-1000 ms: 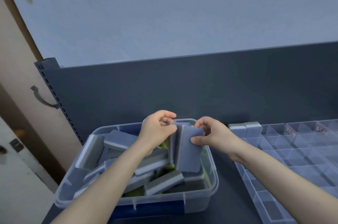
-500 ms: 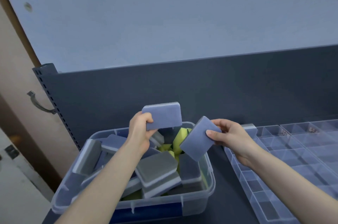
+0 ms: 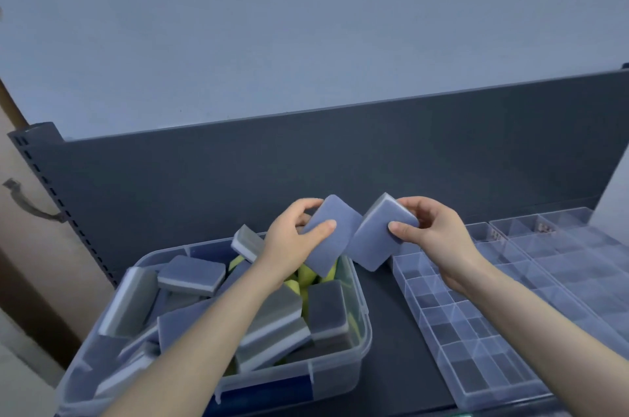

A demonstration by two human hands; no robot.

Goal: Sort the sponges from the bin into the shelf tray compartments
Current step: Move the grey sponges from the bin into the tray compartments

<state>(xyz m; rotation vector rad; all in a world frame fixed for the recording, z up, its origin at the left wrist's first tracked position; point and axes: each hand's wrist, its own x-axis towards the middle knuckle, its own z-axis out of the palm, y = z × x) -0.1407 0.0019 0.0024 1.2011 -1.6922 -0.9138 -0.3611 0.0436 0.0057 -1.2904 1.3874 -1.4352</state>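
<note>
The left hand (image 3: 289, 246) pinches 1 blue-grey sponge (image 3: 340, 246) above the far right corner of the clear bin (image 3: 354, 358), thumb on its near face and fingers curled behind its upper edge. The right hand (image 3: 432, 236) pinches a second sponge (image 3: 372, 243) the same way, thumb on the front and fingers wrapped over the far side. This one shows a paler layer along its upper left edge. Both are tilted onto a corner like diamonds. Their inner corners seem to touch, though the soft view leaves that uncertain. The second sponge hangs over the strip of dark shelf (image 3: 391, 331) between the bin and the compartment tray (image 3: 442, 341), its lower corner just beside the tray's far left end.

In the bin lie many more grey sponges (image 3: 192, 275), piled at all angles, some flat and some on edge. A few yellow-green sponges (image 3: 306, 280) show in the middle beside the left forearm. The compartment tray is clear plastic, divided into small square and oblong cells, and the right forearm crosses above it. A further clear tray (image 3: 561, 253) lies just beside it on the right. A dark back panel (image 3: 306, 171) rises behind the shelf, with a pale wall (image 3: 306, 42) above.
</note>
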